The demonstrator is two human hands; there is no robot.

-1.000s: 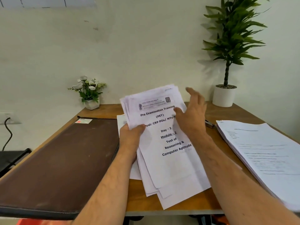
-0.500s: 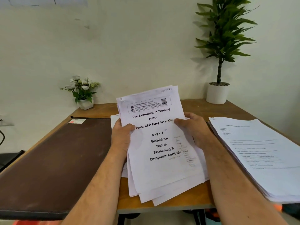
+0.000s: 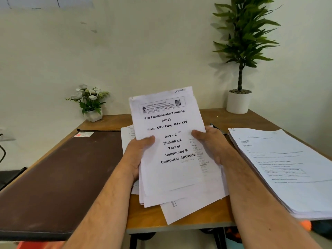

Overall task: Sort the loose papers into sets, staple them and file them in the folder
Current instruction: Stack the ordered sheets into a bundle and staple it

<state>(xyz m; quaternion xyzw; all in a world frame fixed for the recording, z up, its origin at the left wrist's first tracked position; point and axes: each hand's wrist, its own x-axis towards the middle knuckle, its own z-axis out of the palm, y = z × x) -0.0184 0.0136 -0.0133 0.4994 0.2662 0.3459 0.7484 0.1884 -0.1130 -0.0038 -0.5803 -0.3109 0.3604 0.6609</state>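
Both hands now grip one gathered set

The right hand, spread over the sheets a second ago, now pinches the paper bundle opposite the left hand, at frame centre above the bench; bottom edges remain uneven, so squaring precedes stapling.

I've got the sheaf of papers tilted up, left hand and right hand gripping its two sides, thumbs on the "Pre Examination Training" cover page. Brown folder lies closed on my left, another paper stack on my right.
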